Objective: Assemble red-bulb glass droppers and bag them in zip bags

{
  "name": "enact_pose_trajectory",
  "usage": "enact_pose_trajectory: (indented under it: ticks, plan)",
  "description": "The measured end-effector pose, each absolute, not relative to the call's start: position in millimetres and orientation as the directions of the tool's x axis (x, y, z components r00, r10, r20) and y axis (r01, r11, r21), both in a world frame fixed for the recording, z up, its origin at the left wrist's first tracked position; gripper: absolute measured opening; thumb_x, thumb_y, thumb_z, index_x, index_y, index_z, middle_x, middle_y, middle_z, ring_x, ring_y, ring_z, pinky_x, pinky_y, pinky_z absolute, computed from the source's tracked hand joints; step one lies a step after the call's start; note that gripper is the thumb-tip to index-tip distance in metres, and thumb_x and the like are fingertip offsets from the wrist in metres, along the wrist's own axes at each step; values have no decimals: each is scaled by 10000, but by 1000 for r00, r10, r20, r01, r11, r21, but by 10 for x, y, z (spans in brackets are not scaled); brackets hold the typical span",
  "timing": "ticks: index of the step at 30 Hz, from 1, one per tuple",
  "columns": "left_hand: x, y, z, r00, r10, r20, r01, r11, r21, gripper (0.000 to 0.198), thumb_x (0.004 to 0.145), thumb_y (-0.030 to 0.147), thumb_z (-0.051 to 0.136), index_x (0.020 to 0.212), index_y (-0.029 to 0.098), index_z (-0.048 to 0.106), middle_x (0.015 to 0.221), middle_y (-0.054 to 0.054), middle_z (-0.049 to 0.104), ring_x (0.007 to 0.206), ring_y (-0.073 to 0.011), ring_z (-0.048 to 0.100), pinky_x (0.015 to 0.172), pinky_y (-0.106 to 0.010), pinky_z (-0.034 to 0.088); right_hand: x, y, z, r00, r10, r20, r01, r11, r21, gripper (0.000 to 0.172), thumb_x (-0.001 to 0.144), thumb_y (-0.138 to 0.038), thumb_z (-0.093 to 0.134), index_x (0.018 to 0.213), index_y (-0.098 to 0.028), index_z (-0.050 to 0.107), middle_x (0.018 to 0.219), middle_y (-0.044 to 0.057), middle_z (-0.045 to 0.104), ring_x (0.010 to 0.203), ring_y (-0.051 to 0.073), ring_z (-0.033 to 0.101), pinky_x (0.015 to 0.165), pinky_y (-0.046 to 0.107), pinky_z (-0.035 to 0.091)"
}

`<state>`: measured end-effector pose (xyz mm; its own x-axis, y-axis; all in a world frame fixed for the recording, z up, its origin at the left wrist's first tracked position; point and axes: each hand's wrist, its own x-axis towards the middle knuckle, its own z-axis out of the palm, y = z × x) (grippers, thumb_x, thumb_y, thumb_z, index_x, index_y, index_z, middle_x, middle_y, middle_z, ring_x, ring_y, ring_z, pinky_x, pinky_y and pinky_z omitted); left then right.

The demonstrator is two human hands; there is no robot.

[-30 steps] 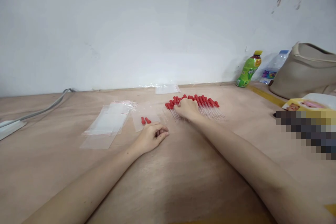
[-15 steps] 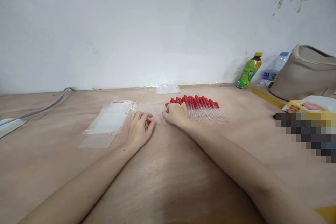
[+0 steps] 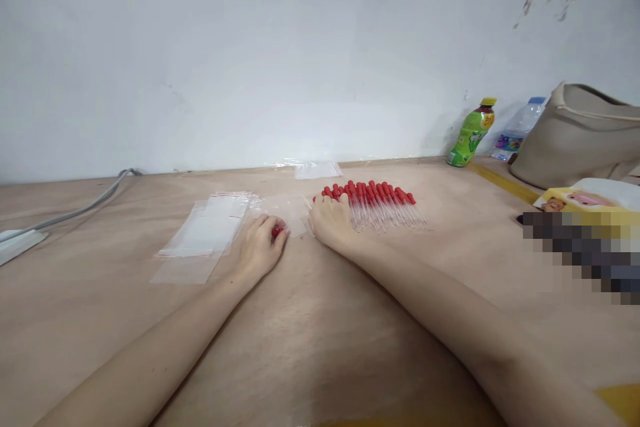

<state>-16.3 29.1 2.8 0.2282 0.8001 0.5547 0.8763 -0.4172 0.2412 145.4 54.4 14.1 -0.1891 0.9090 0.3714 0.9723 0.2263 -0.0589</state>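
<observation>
My left hand point(image 3: 261, 241) is closed, with the red rubber bulb of a dropper point(image 3: 277, 231) between thumb and fingers. The dropper's stem is hidden. A clear plastic bag point(image 3: 287, 207) lies flat just beyond that hand, stretching towards the other one. My right hand point(image 3: 331, 219) has its fingers curled at the left end of a row of droppers point(image 3: 385, 200), which have red bulbs and thin clear stems. A thin clear sliver shows by its fingertips; what it grips is hidden. Left of my left hand lies a fanned stack of clear zip bags point(image 3: 207, 227).
Against the wall lies another clear bag point(image 3: 316, 171). At the right stand a green drink bottle point(image 3: 473, 133), a water bottle point(image 3: 517, 130) and a beige handbag point(image 3: 575, 137), with a yellow tissue pack point(image 3: 585, 203) in front. A grey cable point(image 3: 95, 200) runs at the left.
My left hand has drawn slightly left with the red bulb, its fingers closer together. More of the clear bag shows between the hands. My right hand stays by the row, its fingers turned slightly.
</observation>
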Motion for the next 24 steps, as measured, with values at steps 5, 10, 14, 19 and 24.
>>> enact_pose_trajectory:
  ticks: [5, 10, 14, 19, 24]
  plan:
    - [-157, 268, 37, 219, 734, 642, 832, -485, 271, 91, 792, 222, 485, 812, 186, 566, 797, -32, 586, 779, -184, 522, 741, -322, 402, 1830, 267, -39, -327, 735, 594, 900, 433, -40, 251, 881, -232, 289, 825, -121, 507, 767, 94, 603, 736, 194, 518, 761, 359, 230]
    - [-37, 110, 26, 317, 714, 624, 630, -651, 425, 116, 812, 185, 462, 882, 170, 552, 854, -35, 573, 773, -144, 532, 701, -263, 440, 2233, 57, -187, -326, 684, 652, 800, 568, -195, 208, 870, -177, 331, 980, -134, 502, 890, 76, 628, 797, 171, 551, 766, 320, 300]
    - [55, 3, -5, 455, 730, 510, 567, -679, 465, 212, 803, 169, 465, 1001, 162, 541, 886, -52, 573, 782, -147, 540, 725, -275, 445, 2392, -92, -145, -395, 661, 638, 755, 629, -185, 284, 859, -134, 327, 1091, -168, 489, 993, 71, 612, 869, 167, 546, 765, 305, 347]
    - [99, 15, 5, 500, 777, 381, 644, -628, 436, 256, 793, 264, 496, 1011, 185, 605, 869, -54, 550, 762, -163, 532, 697, -294, 446, 2384, -185, -10, -406, 665, 626, 780, 610, -142, 196, 836, -138, 390, 938, -176, 553, 893, 45, 636, 803, 167, 555, 715, 301, 344]
    - [140, 77, 9, 434, 819, 375, 662, -573, 484, 205, 813, 292, 477, 867, 190, 646, 835, -38, 557, 755, -156, 535, 695, -285, 437, 2313, -174, -32, -406, 679, 611, 745, 633, -209, 141, 838, -181, 416, 862, -178, 555, 794, 23, 636, 707, 141, 547, 702, 301, 318]
